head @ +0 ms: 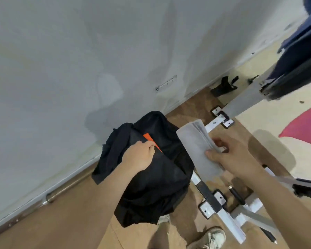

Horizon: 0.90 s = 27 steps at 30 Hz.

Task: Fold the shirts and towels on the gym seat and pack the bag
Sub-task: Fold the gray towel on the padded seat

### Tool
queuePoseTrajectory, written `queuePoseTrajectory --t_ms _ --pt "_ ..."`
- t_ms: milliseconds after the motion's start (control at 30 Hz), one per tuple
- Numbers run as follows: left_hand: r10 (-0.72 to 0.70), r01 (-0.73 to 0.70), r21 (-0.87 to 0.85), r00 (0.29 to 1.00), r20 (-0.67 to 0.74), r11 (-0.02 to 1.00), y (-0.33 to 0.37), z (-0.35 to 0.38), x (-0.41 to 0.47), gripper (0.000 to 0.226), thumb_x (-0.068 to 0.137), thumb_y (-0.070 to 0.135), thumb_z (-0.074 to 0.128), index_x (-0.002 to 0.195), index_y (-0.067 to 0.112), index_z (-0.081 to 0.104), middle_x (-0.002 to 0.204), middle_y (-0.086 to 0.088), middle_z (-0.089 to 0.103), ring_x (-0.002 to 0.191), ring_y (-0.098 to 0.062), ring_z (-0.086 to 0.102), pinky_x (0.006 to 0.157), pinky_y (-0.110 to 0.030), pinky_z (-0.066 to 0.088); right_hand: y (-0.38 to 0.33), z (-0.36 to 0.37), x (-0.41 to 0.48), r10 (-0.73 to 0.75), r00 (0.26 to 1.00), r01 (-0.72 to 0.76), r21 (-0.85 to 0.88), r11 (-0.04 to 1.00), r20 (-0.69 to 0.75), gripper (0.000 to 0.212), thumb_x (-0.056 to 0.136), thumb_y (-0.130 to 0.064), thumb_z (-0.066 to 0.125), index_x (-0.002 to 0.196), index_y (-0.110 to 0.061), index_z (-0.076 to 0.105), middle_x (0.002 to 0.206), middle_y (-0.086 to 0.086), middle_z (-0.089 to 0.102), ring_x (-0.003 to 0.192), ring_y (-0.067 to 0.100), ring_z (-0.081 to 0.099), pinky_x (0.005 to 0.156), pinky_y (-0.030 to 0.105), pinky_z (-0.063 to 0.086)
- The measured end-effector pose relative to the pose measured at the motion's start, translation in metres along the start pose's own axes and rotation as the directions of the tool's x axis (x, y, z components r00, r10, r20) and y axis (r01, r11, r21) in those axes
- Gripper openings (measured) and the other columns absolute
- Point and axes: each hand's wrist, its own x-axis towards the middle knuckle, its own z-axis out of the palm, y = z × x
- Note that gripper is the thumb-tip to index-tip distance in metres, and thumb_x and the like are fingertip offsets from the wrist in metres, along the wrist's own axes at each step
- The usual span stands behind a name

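A black bag (151,186) stands on the brown floor by the wall, its mouth open and an orange item (149,139) showing inside. My left hand (140,155) grips the edge of the bag's opening. My right hand (226,155) holds a folded grey towel (196,146) just right of the bag's mouth, thumb on top. At the upper right, a dark blue garment (302,38) lies on the gym seat (293,81). A pink cloth (305,126) shows at the right edge.
The white metal frame (221,211) of the gym bench runs along the floor right of the bag. A white wall (79,60) stands behind. A metal bar (65,189) lies along the baseboard. My shoe (214,238) is at the bottom.
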Motion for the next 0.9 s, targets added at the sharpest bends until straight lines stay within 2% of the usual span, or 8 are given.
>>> queuePoseTrajectory --t_ms 100,200,300,367,467,600,700,900 --pt "0.006 -0.025 0.194 0.995 0.098 0.981 -0.018 0.032 0.051 0.045 0.102 0.047 0.017 0.147 0.045 0.024 0.12 -0.006 0.061 0.103 -0.029 0.059 0.08 -0.037 0.049 0.011 0.028 0.05 0.087 0.993 -0.09 0.04 0.995 0.074 0.022 0.082 -0.015 0.071 0.096 -0.024 0.056 0.097 -0.006 0.061 0.088 0.016 0.058 0.069 0.033 0.045" --pt "0.005 -0.024 0.217 0.996 0.089 0.976 -0.027 0.046 0.08 0.044 0.102 0.05 0.019 0.142 0.042 0.035 0.126 -0.002 0.061 0.11 -0.03 0.058 0.082 -0.037 0.046 0.015 0.053 0.092 0.157 0.968 -0.177 0.088 0.98 0.195 0.026 0.081 -0.006 0.069 0.098 -0.021 0.055 0.095 -0.003 0.067 0.087 0.018 0.061 0.065 0.031 0.048" --pt "0.051 -0.051 0.028 0.998 0.023 0.998 -0.039 0.048 0.074 0.033 0.1 0.051 0.03 0.116 0.034 0.053 0.088 0.003 0.067 0.085 -0.021 0.064 0.074 -0.034 0.049 0.015 0.08 0.122 0.174 0.953 -0.211 0.128 0.969 0.25 0.028 0.079 -0.008 0.074 0.099 -0.021 0.058 0.098 0.002 0.069 0.088 0.019 0.064 0.074 0.035 0.051" --pt "0.058 -0.063 -0.129 0.997 -0.048 0.99 -0.05 0.049 0.054 0.021 0.097 0.049 0.04 0.095 0.032 0.052 0.062 0.006 0.057 0.06 -0.01 0.056 0.061 -0.027 0.044 0.01 0.1 0.135 0.177 0.946 -0.235 0.198 0.952 0.271 0.028 0.078 -0.008 0.077 0.095 -0.02 0.059 0.098 0.007 0.069 0.089 0.022 0.065 0.08 0.038 0.052" --pt "-0.013 -0.024 -0.341 0.994 -0.104 0.94 -0.061 0.047 0.024 0.016 0.091 0.039 0.056 0.083 0.027 0.049 0.049 0.004 0.045 0.048 -0.011 0.043 0.05 -0.018 0.033 0.002 0.131 0.148 0.136 0.941 -0.208 0.212 0.955 0.309 0.028 0.075 -0.002 0.079 0.091 -0.014 0.06 0.09 0.012 0.07 0.081 0.023 0.066 0.076 0.037 0.055" --pt "-0.034 -0.048 -0.461 0.985 -0.168 0.886 -0.063 0.043 0.001 0.014 0.086 0.025 0.065 0.078 0.023 0.054 0.05 0.006 0.045 0.048 -0.009 0.042 0.052 -0.015 0.034 -0.002 0.183 0.153 0.055 0.922 -0.048 -0.028 0.998 0.384 0.025 0.069 -0.007 0.082 0.084 -0.009 0.062 0.066 0.002 0.06 0.059 0.014 0.054 0.06 0.031 0.047" --pt "-0.016 -0.071 -0.481 0.984 -0.176 0.874 -0.065 0.038 -0.008 0.015 0.086 0.026 0.067 0.078 0.021 0.055 0.051 0.006 0.048 0.049 -0.008 0.045 0.052 -0.014 0.036 0.0 0.206 0.158 0.036 0.945 0.043 -0.23 0.972 0.326 0.026 0.069 -0.018 0.082 0.074 -0.023 0.057 0.072 -0.005 0.059 0.07 0.017 0.059 0.064 0.031 0.05" --pt "0.024 -0.104 -0.507 0.987 -0.162 0.856 -0.066 0.035 -0.011 0.01 0.088 0.037 0.065 0.084 0.029 0.059 0.063 0.001 0.057 0.059 -0.014 0.054 0.058 -0.022 0.043 -0.006 0.217 0.161 0.002 0.89 0.057 -0.115 0.992 0.457 0.021 0.072 -0.021 0.084 0.084 -0.025 0.068 0.092 -0.005 0.068 0.086 0.01 0.064 0.073 0.021 0.049"
